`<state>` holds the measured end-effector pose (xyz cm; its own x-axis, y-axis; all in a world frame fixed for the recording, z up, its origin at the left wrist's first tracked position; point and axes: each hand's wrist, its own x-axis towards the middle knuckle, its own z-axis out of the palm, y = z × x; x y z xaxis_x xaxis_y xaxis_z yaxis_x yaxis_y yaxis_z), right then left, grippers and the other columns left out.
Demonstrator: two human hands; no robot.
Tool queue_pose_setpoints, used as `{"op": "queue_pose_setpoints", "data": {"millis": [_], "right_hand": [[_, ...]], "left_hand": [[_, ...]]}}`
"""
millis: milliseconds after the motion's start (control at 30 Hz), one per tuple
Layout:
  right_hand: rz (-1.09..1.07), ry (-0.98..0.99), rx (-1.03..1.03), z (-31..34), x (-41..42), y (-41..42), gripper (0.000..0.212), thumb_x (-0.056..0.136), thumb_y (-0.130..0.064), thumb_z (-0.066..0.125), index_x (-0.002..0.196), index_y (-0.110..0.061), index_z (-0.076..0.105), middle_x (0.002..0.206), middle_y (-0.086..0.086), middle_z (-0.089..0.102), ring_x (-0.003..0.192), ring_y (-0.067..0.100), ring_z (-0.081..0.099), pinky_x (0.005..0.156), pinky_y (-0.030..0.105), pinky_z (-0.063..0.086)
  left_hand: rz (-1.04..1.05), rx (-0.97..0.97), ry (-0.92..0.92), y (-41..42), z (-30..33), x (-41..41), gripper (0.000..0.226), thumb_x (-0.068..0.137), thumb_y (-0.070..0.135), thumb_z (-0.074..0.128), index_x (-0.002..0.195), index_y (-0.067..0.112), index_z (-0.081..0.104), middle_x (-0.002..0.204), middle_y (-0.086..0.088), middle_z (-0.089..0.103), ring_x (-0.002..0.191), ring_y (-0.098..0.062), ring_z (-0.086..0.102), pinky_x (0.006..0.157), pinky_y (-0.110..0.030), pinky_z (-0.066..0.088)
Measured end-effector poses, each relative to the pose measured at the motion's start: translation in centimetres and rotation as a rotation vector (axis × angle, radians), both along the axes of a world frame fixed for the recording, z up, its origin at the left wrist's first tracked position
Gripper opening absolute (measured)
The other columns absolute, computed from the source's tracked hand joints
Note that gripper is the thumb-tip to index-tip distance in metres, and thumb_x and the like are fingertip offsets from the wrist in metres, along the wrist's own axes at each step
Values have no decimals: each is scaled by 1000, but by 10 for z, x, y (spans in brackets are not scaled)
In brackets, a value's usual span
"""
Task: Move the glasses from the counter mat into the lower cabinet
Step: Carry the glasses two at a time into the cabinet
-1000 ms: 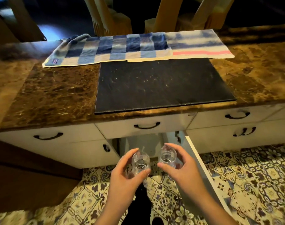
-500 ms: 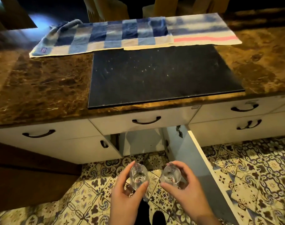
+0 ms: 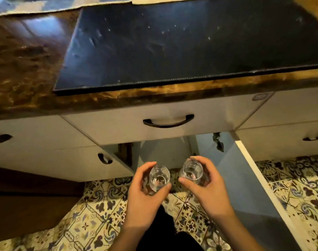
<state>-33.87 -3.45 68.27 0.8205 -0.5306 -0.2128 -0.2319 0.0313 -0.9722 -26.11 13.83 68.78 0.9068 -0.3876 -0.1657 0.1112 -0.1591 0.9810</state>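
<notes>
The cabinet opening (image 3: pixel 165 153) stands clear just ahead of the left hand (image 3: pixel 145 194) and right hand (image 3: pixel 207 192), each wrapped round a glass. The drawer front (image 3: pixel 118 127) overhangs it from above. The open door (image 3: pixel 259 187) walls off the right; a closed door (image 3: pixel 64 163) bounds the left.

I see 2 clear glossy glasses (image 3: pixel 159 179), a matt black mat (image 3: pixel 172 44) upper centre, polished brown marble counter (image 3: pixel 24 66).
</notes>
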Motion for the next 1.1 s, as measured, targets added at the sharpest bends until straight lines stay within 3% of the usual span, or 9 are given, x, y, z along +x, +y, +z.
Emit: {"op": "queue_pose_setpoints", "data": {"millis": [133,333,467,633,800,967,1100], "right_hand": [[-21,-34,-19,-73,10,-5,57,71,-25,91,118,-38,62,114,-12,69,106,9,67,89,29,55],[-58,-88,-76,-189,17,-11,54,72,-23,91,116,-40,63,112,-14,70,104,6,68,90,32,54],[19,-122,-194,-264,28,-5,51,74,-20,89,112,-41,61,107,-15,72,98,5,70,86,24,55],[39,-176,-264,-333,36,-7,49,74,-17,89,106,-42,62,102,-16,74,91,1,71,77,13,52],[45,-220,-263,-352,33,-8,43,76,-29,86,106,-47,61,103,-23,71,94,-3,68,76,8,49],[33,-278,-308,-335,31,-9,50,78,-23,86,109,-51,57,107,-36,64,99,-12,62,77,2,45],[74,-316,-338,-316,22,-11,51,78,-27,86,120,-36,59,111,-20,67,105,-1,63,87,15,51]], "left_hand": [[-10,-4,-30,-7,-67,14,65,77,0,86,113,49,64,116,21,66,109,-3,67,91,-18,54],[-14,-38,-137,-19,-170,30,60,74,10,89,115,45,63,113,17,67,108,-6,67,86,-16,53],[-19,-68,-233,-18,-233,33,53,75,24,85,119,45,63,116,19,68,110,-2,65,87,-10,49],[-9,-78,-311,-12,-282,40,54,76,27,84,122,46,62,120,23,69,114,2,64,91,-14,50],[122,-127,-258,18,-289,31,64,66,48,85,127,44,65,120,11,73,112,-9,70,94,-37,54],[148,-105,-272,39,-271,17,66,66,47,86,129,41,65,119,6,73,113,-16,69,97,-51,56],[173,-116,-289,36,-253,14,62,64,44,86,123,44,67,115,8,72,112,-16,69,93,-49,59]]}}
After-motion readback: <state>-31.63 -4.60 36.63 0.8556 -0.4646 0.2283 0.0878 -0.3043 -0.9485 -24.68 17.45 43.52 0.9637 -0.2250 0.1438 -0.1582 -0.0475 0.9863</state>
